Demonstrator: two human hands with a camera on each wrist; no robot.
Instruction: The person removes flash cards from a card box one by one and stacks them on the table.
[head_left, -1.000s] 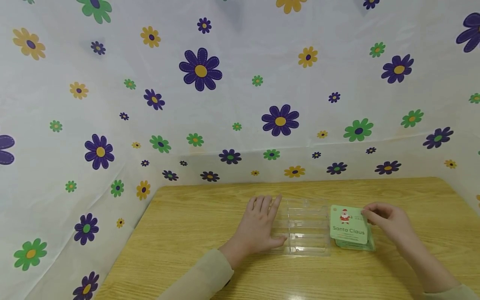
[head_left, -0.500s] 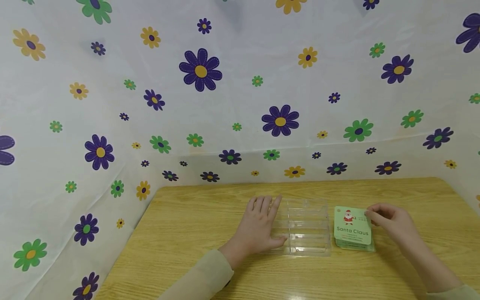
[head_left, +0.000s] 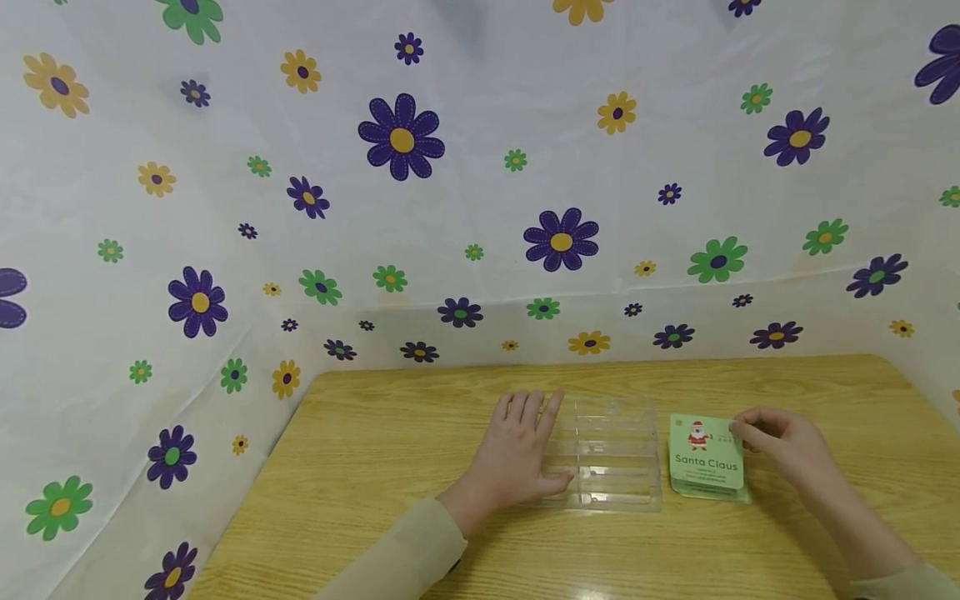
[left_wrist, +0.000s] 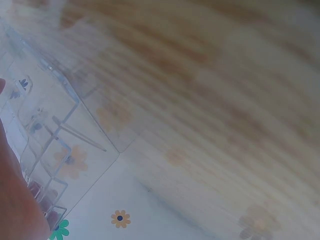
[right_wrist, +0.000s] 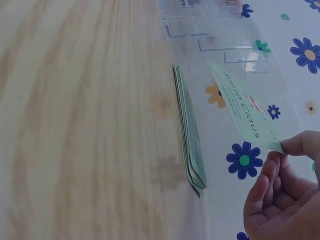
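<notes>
A clear plastic tray (head_left: 611, 454) with several compartments lies on the wooden table (head_left: 375, 467). My left hand (head_left: 517, 454) rests flat on the tray's left edge, fingers straight; that tray (left_wrist: 55, 130) fills the left of the left wrist view. To the right of the tray lies a small stack of green cards (head_left: 712, 490). My right hand (head_left: 776, 437) pinches the far right corner of the top "Santa Claus" card (head_left: 707, 450) and holds it raised above the stack. The right wrist view shows this card (right_wrist: 247, 112) lifted clear of the stack (right_wrist: 189, 135).
White sheeting printed with flowers (head_left: 465, 167) walls the table at the back and on the left and right. The table's front edge is out of view. Bare wood lies left of the tray and behind it.
The right hand has carried the Santa Claus card slightly right and down, closer over the stack. The left hand and the tray have stayed still.
</notes>
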